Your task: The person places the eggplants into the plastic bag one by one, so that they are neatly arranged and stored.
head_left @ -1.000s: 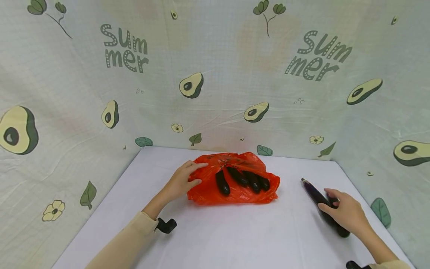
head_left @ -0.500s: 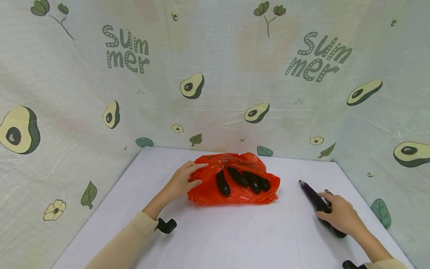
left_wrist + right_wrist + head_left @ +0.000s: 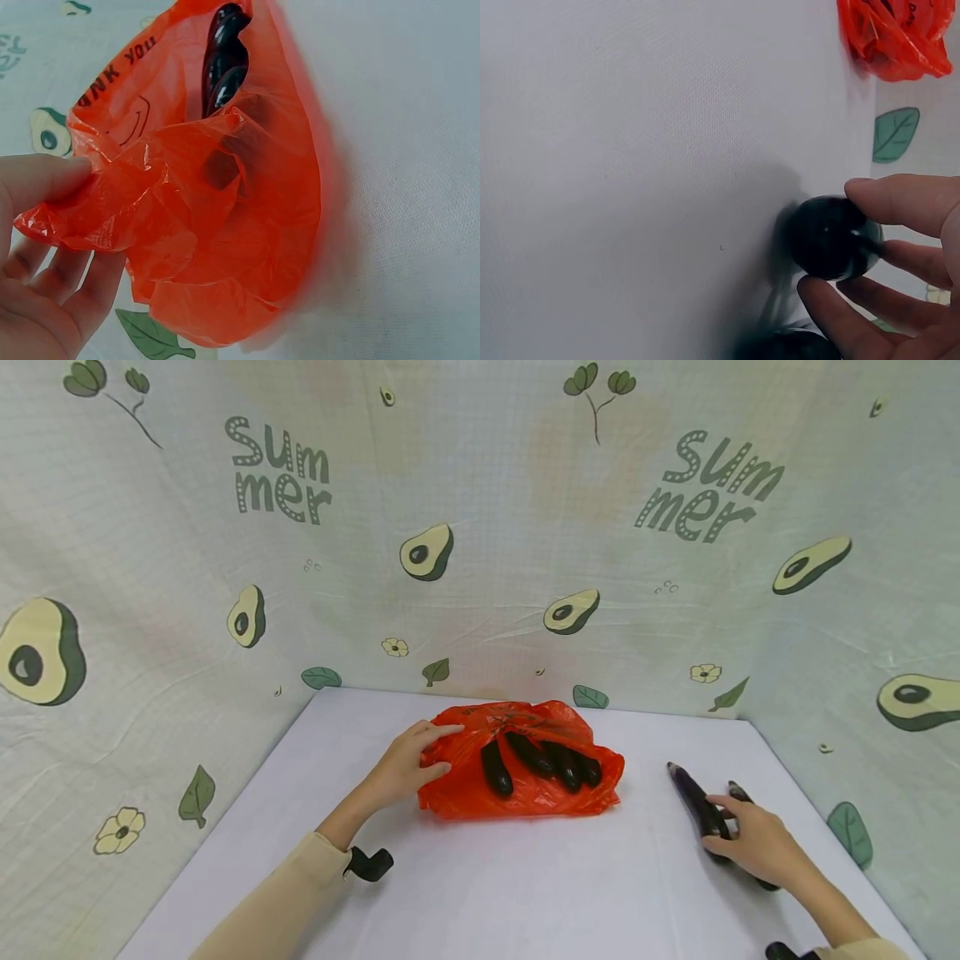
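My left hand pinches the left side of a red plastic bag at the back middle of the table. In the left wrist view the thumb lies over the crumpled film and the fingers behind it. Several dark eggplants rest in the bag's mouth, which faces forward. At the right, my right hand grips a long dark eggplant between thumb and fingers. Its rounded end shows between the fingertips in the right wrist view. A second eggplant lies just right of it, partly hidden under the hand.
White cloth covers the table. A pale curtain printed with avocados and leaves hangs behind it and along both sides. Black camera mounts sit at the wrists.
My right hand has shifted slightly left, and the gripped eggplant has come away from the second one, leaving a gap between them. The left hand and bag stay put.
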{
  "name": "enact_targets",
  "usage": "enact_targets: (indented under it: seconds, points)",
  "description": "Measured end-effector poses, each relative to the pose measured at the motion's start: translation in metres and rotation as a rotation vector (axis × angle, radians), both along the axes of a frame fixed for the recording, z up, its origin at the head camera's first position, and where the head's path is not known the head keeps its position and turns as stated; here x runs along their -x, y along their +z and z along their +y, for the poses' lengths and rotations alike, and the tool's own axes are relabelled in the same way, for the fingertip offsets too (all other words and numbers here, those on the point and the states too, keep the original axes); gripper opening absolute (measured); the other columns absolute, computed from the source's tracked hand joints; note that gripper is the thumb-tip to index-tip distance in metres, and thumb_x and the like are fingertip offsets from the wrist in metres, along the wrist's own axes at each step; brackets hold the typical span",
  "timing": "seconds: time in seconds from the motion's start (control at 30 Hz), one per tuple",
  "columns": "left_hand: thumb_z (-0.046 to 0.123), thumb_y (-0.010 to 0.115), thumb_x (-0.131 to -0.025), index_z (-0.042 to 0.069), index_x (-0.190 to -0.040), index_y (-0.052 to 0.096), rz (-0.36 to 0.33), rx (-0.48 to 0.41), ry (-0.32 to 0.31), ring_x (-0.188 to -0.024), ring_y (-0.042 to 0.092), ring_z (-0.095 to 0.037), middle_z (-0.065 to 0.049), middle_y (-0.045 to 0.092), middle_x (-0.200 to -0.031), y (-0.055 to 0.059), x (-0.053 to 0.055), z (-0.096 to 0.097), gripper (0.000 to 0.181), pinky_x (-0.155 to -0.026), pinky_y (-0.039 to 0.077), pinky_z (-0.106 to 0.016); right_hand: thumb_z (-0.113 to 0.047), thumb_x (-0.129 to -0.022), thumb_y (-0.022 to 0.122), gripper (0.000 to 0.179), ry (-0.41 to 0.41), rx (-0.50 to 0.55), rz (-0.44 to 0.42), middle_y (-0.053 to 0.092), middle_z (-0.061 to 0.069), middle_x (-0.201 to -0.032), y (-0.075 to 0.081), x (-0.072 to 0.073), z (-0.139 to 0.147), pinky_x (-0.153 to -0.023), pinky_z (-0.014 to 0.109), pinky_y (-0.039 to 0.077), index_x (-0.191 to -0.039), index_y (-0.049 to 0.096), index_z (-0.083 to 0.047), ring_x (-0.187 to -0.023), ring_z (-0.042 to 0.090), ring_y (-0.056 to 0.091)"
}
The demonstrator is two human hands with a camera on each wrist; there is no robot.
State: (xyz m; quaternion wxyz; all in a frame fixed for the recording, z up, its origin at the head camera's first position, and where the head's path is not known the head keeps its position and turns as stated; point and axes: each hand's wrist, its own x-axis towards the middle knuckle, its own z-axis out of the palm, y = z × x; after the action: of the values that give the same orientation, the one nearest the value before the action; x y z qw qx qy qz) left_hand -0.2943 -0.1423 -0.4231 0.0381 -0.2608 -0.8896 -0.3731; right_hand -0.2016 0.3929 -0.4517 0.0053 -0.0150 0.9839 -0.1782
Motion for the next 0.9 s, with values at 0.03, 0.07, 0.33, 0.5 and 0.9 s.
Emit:
enact_targets:
  seconds: [0.03,0.07,0.33,0.5,0.9]
  points:
    - [0.007,0.083,-0.093,0.020,-0.151,0.060,-0.001,0.000,-0.001,-0.102,0.053,-0.020,-0.001,0.057,-0.112,0.0004,-0.0004,0.0000,0.064,-0.079,0.053,-0.029,-0.022,-0.084,0.088,0.074,0.003,0.002,0.000,0.067,0.039,-0.116,0.0001,-0.0001,0.0001,-0.065,0.045,0.055,-0.140,0.055,0.013,-0.083,0.028,0.067]
    - [0.007,0.083,-0.093,0.020,-0.151,0.060,0.001,-0.001,-0.002,-0.101,0.053,-0.020,-0.001,0.057,-0.112,0.0005,-0.0004,-0.0003,0.064,-0.078,0.053,-0.028,-0.022,-0.084,0.088,0.074,0.006,0.002,-0.002,0.067,0.039,-0.115,0.0000,-0.0001,0.0002,-0.065,0.046,0.055,-0.140,0.054,0.013,-0.084,0.030,0.068]
    - [0.004,0.081,-0.093,0.017,-0.151,0.060,0.006,-0.004,-0.012,-0.099,0.052,-0.020,-0.002,0.056,-0.110,0.0015,-0.0001,-0.0012,0.063,-0.075,0.051,-0.027,-0.026,-0.085,0.087,0.078,-0.010,-0.002,-0.056,0.066,0.040,-0.116,0.0035,0.0020,0.0005,-0.070,0.051,0.057,-0.142,0.051,0.013,-0.089,0.037,0.069]
    - [0.002,0.080,-0.094,0.016,-0.151,0.061,0.007,-0.010,-0.017,-0.098,0.052,-0.020,-0.002,0.056,-0.111,0.0002,-0.0002,-0.0023,0.062,-0.074,0.051,-0.027,-0.028,-0.087,0.086,0.079,-0.010,-0.005,-0.073,0.066,0.040,-0.117,0.0035,0.0038,-0.0012,-0.072,0.053,0.057,-0.143,0.049,0.013,-0.092,0.040,0.069]
    - [0.003,0.079,-0.095,0.021,-0.150,0.061,0.012,-0.021,-0.013,-0.104,0.055,-0.019,-0.001,0.058,-0.114,0.0022,-0.0008,-0.0055,0.061,-0.085,0.056,-0.030,-0.026,-0.087,0.086,0.079,-0.021,0.050,-0.028,0.063,0.041,-0.125,-0.0049,0.0059,-0.0074,-0.068,0.046,0.059,-0.146,0.050,0.011,-0.088,0.037,0.074]
